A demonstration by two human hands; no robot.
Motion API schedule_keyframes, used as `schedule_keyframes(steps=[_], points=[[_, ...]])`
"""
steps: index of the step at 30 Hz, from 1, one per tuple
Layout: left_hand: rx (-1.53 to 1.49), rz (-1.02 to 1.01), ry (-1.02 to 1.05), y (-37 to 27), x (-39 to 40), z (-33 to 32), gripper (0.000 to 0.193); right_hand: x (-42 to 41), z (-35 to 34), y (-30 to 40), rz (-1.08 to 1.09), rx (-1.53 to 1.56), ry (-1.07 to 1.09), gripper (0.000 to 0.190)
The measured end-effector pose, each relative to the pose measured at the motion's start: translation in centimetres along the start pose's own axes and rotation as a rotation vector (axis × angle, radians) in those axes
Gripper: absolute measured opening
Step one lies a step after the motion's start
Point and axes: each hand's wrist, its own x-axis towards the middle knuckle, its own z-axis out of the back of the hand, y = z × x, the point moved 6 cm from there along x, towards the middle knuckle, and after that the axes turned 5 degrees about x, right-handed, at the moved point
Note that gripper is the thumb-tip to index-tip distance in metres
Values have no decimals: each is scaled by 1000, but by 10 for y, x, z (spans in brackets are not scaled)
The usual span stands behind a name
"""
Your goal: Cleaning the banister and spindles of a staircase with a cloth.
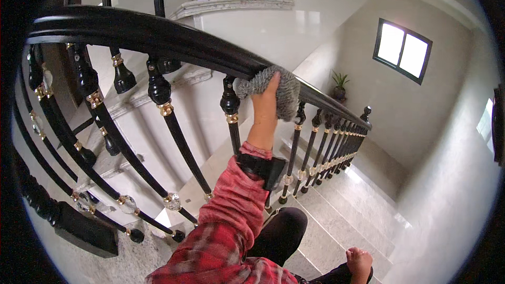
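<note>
My left hand [265, 112] holds a fluffy grey cloth [287, 90] around the black stair handrail [177, 43]. The thumb lies over the cloth, and the other fingers are hidden beneath it. A black band circles the wrist over a red plaid sleeve. Just left of the cloth a black baluster [230, 100] with a gold collar meets the underside of the rail. My right hand [359, 261] is low at the right by my dark-trousered leg, its fingers curled; nothing shows in it.
Marble stairs [355, 209] descend at the right beside a row of balusters with crystal and gold parts. A dark newel post [85, 228] stands at the lower left. A potted plant [339, 86] and a window [402, 50] are beyond the rail.
</note>
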Motion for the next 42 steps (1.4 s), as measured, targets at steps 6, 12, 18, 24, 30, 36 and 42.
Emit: schedule_keyframes(steps=[6, 12, 18, 24, 30, 36, 42], points=[[261, -199, -60, -32, -48, 16, 20, 4, 0, 2, -44, -58, 43, 18], [1157, -818, -83, -102, -85, 54, 25, 7, -5, 8, -67, -52, 71, 17], [1419, -687, -28, -118, -1, 21, 27, 7, -8, 8, 30, -2, 13, 17], [859, -250, 370, -110, 28, 32, 42, 10, -10, 9, 8, -6, 60, 17], [705, -65, 223, -97, 6, 41, 22, 11, 2, 15, 15, 27, 37, 15], [1002, -215, 129, -86, -17, 70, 25, 3, 2, 9, -3, 67, -11, 14], [1921, -481, 471, -2, -57, 145, 28, -3, 12, 14, -2, 115, -37, 14]])
